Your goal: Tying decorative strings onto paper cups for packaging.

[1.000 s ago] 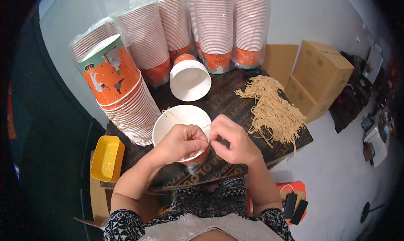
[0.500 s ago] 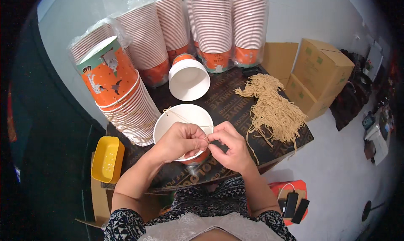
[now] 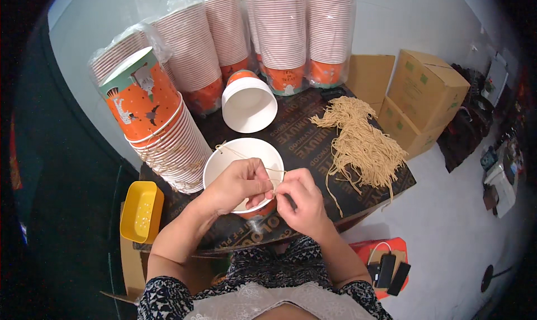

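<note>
A paper bucket [image 3: 219,168] with a white inside stands near the table's front edge, its mouth facing up. Tan string [image 3: 234,150] passes through its far left rim and runs across the mouth to its right side. Over the near right rim, my left hand [image 3: 238,187] pinches the string between thumb and fingers. Close against it, my right hand [image 3: 303,201] also has thumb and fingertips closed on the string. The exact loop or knot between the fingertips is too small to make out.
Left stands a tall stack of orange buckets [image 3: 146,105] with strings, beside a yellow tray [image 3: 126,214] of small white bits. Another bucket [image 3: 249,108] lies tipped behind. Bagged bucket stacks [image 3: 279,35] line the wall. Right are a string pile [image 3: 366,147] and cardboard boxes [image 3: 428,91].
My right hand has shifted slightly down, its fingers more curled. My left hand has turned a little, still pinching at the rim. The bucket stays in place.
</note>
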A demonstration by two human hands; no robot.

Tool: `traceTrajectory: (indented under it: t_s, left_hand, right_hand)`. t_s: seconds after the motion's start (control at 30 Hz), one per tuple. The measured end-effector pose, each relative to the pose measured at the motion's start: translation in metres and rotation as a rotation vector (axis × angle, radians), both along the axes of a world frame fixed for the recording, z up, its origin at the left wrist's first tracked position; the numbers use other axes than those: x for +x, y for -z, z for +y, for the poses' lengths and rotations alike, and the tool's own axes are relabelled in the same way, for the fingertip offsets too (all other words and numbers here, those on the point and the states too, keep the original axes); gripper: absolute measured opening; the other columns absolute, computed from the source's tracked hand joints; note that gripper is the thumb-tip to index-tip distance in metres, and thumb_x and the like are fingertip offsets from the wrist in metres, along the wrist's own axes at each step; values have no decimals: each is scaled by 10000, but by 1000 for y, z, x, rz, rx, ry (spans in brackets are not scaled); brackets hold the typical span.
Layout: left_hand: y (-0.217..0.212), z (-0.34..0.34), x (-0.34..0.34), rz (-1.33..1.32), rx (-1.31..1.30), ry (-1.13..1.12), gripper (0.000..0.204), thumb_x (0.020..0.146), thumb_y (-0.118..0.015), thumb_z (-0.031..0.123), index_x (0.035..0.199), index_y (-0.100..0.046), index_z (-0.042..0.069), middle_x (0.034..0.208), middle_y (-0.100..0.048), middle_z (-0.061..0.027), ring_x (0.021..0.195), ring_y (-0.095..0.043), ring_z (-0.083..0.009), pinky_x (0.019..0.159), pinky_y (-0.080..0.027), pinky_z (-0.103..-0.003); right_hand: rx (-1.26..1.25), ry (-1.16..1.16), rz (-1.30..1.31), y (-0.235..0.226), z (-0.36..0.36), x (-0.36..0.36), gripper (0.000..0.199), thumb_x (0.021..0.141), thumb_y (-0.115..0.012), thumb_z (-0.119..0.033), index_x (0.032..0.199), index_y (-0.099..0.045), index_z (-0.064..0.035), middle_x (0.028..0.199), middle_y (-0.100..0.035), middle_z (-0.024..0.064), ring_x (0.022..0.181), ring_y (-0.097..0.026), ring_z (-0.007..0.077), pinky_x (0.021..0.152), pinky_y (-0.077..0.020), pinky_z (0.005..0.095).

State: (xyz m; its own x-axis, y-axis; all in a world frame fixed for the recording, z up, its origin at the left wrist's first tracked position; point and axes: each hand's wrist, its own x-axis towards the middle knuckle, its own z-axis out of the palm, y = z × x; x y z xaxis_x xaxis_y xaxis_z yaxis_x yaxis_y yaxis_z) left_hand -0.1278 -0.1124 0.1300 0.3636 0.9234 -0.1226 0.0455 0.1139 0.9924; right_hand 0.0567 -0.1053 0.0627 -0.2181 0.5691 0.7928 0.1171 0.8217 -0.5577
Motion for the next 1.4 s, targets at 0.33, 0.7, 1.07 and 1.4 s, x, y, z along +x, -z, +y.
traceTrajectory:
  t_s: [0.33,0.7,1.07,1.4]
  left_hand:
    - [5,-2,-2,90,127,62,118,866,-657,-46,834,-548,-14,771,-617,-68,636,-554,-80,537,-427,-221]
    - [3,-24,17,666,712,-65,161,833,-642,-19,939,-522,-16,827,-613,-198,750,-657,-358,625,-510,-400]
    - [23,-30,15,977,1097,-227,213,813,-692,47,952,-539,-3,731,-645,-153,635,-662,-325,540,-517,-410]
    - [26,-27,13,848,1177,-203,188,838,-687,47,960,-547,12,690,-640,-146,620,-664,-314,526,-511,-396]
  right_hand:
    - [214,146,-175,1,9,13,218,748,-700,31,955,-653,-17,860,-569,114,715,-605,279,620,-505,364]
    - [122,102,-151,-2,9,7,125,803,-673,-11,923,-638,-12,853,-560,109,774,-604,295,657,-509,393]
    - [-11,68,-143,-7,3,8,163,854,-621,-15,1016,-641,-13,877,-574,128,787,-617,326,669,-511,410]
    - [-162,-63,-108,-4,1,9,90,886,-606,-35,975,-609,-41,901,-600,146,766,-637,350,651,-518,417]
